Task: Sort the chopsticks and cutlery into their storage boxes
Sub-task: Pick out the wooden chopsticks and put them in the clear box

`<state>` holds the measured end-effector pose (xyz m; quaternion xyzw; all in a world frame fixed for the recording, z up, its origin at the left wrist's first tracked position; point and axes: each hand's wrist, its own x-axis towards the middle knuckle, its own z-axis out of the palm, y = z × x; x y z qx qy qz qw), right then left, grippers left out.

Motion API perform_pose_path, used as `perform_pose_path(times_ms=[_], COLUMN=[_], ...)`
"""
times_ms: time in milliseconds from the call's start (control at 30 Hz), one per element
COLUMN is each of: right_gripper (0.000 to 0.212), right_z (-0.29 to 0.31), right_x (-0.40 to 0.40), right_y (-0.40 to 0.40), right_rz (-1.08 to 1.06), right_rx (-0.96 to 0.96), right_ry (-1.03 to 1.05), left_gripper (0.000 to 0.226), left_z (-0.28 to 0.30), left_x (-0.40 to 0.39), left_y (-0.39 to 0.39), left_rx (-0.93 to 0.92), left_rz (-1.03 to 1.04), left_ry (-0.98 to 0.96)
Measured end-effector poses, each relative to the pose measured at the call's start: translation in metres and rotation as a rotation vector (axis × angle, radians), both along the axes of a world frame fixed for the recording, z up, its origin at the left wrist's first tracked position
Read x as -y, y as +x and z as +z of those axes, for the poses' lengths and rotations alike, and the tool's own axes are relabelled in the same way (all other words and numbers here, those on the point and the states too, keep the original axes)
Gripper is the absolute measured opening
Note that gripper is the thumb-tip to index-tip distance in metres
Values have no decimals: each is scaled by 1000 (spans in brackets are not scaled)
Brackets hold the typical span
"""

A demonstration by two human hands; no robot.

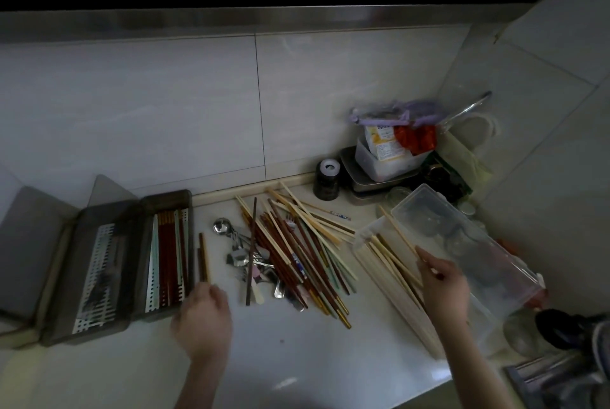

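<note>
A: Where was the L hand [203, 319]?
B: Fingers curled round the near end of two brown chopsticks [203, 256], just beside the dark box [165, 256] w/ red chopsticks inside.
A: R hand [444, 283]?
B: Pinching a pale chopstick [397, 230] over the clear box [389, 263].
A: The rest?
B: Mixed pile [290, 250] of chopsticks & spoons on the counter [297, 352], btw the boxes.

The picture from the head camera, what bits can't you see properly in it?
- Head view: the left hand shows only its back, so whether its fingers pinch the brown chopsticks is hidden.
- The right hand is over the pale chopsticks; its fingertips blur, so its grip is unclear.
- The spoons lie partly under the pile.
- The dark box has dim, unclear contents.
- The top of the picture is black.
</note>
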<state>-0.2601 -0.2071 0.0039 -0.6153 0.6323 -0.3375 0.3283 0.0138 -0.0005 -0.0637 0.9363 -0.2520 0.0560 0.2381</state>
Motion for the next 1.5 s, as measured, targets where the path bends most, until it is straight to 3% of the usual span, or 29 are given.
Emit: perform_pose_path(times_ms=[100,233,333,500,600,700,800,967,1033,1100,1167,1233,1333,1500], right_gripper=[23,41,48,57,55,48,42,35,30,22,19,23,22,22], right_z=[-21,-39,-40,-44,-41,-41,-35,-14,3,24,42,52,51,38], right_x=[-1,-2,1,7,10,10,6,-17,-28,-41,-54,-65,-76,-74], right_y=[-24,-31,-25,-18,-13,-12,-11,22,47,74,98,115,123,114], right_rz=[8,22,45,87,81,142,172,161,226,354,519,650,701,682], right_rx=[-137,-293,-294,-202,-159,-249,-278,-272,-201,-115,-34,51,177,69], right_ry=[130,251,260,236,217,230,222,-28,-40,16,143,336,558,405], left_gripper=[10,37,49,43,48,33,22,40,41,39,35,32,26,23], left_z=[-13,-25,-30,-16,-5,-4,-9,12,30,50,66,82,92,99], left_x=[-9,-3,0,14,24,27,26,33,45,59,75,88,100,101], left_y=[0,-7,-7,-6,-4,2,8,-5,-14,-23,-32,-42,-52,-54], left_rx=[-19,-200,-234,-354,-527,-540,-599,-405,-405,-587,-962,-1296,-1486,-1705], left_rz=[-14,-8,2,56,159,144,237,281,242,164,113,61,-3,-3], left_ry=[176,323,384,412,337,253,41,-195,-345,-576,-770,-817,-834,-1061])
